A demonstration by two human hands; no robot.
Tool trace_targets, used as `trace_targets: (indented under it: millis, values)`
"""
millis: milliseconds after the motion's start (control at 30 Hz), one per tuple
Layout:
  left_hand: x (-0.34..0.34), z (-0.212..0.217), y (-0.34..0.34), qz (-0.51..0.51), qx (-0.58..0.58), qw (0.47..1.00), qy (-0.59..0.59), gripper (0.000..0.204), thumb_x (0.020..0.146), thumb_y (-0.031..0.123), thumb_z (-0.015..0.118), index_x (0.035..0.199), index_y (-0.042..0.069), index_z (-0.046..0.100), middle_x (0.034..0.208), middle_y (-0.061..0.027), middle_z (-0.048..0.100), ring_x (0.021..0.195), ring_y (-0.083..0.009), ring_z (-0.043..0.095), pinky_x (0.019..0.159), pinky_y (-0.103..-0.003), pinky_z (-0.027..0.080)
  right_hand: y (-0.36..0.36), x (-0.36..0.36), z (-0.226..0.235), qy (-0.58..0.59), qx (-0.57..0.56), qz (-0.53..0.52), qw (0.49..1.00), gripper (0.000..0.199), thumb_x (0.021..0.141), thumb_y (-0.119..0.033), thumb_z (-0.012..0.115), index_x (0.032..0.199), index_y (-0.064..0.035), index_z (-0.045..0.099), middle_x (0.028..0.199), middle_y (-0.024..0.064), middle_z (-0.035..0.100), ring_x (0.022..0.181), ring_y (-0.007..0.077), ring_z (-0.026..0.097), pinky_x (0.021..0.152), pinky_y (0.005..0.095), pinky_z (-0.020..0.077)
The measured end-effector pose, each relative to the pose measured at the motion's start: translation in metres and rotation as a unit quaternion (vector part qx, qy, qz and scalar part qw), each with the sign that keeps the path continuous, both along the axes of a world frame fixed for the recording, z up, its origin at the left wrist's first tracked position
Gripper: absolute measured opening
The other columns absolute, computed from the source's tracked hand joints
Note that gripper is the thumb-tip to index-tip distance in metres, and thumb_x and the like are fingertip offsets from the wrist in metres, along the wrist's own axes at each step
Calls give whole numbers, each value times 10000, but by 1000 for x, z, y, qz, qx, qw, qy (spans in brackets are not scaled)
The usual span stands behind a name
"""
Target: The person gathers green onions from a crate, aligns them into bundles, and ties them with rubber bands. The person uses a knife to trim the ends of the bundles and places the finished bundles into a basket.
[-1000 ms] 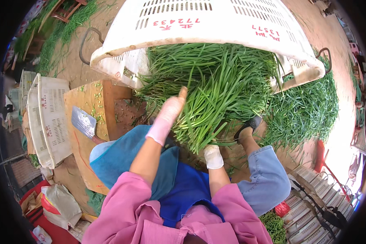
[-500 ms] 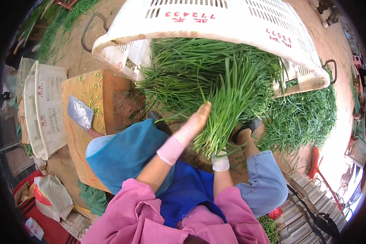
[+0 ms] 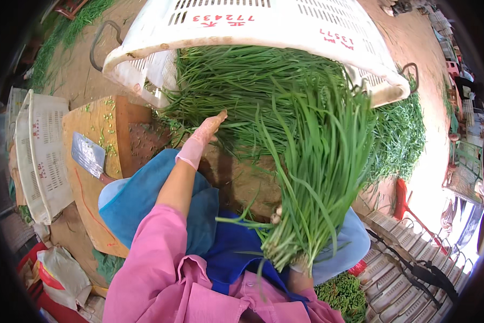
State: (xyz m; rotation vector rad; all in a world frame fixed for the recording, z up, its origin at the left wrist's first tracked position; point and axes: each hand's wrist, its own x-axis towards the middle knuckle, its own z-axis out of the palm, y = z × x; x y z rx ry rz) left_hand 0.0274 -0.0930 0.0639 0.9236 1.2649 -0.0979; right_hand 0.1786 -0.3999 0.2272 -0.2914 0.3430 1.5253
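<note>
My right hand (image 3: 298,269), mostly hidden beneath the stems, holds a large bunch of long, flat-leaved Chinese chives (image 3: 325,161) above my right thigh. The pale stem ends point toward me and the green leaves fan away. Two small pale rounded tips show at the bunch's left side; I cannot tell whether they are fingertips. My left hand (image 3: 207,131), in a thin pale pink glove, is stretched out with nothing in it. It reaches to the near left edge of a thick pile of chives (image 3: 242,81), which lies in the mouth of a tipped white plastic crate (image 3: 252,40).
On my left stands a wooden block (image 3: 96,194) with a broad-bladed cleaver (image 3: 88,155) and green scraps on it. White crates (image 3: 43,156) stand beyond it. More chives (image 3: 400,140) lie on the floor at right, near a red-handled tool (image 3: 401,199) and crates (image 3: 395,269).
My right hand has drawn the bunch of chives toward me and to the right. My left hand has left the bunch and moved left and away, toward the pile.
</note>
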Motion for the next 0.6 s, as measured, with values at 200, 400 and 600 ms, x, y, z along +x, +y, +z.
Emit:
trace_targets:
  millis: [200, 400, 600]
  values:
    - [-19, 145, -26, -140, 25, 988, -57, 889, 745, 643, 488, 1405, 229, 60, 1449, -108, 128, 1217, -379, 343, 978, -460, 321, -7, 10, 27, -71, -17, 7, 997, 647, 830, -432, 509, 1272, 15, 355, 1167, 219, 473, 1056, 344, 493, 866, 445, 455]
    - [16, 108, -89, -32, -176, 850, -495, 1084, 583, 788, 461, 1395, 201, 48, 1393, -137, 235, 1244, -320, 285, 972, -526, 281, -36, 20, -22, -112, -87, 7, 990, 536, 850, -323, 525, 1247, 11, 388, 1167, 168, 492, 1038, 289, 510, 891, 383, 441]
    - [1, 102, -126, 48, -126, 907, -400, 933, 675, 696, 505, 1310, 37, 327, 1291, -81, 414, 1152, -211, 421, 1009, -364, 303, 2, -6, -11, -395, -84, 203, 892, 461, 825, -206, 579, 1218, -10, 437, 1156, 110, 529, 1056, 199, 516, 893, 306, 417]
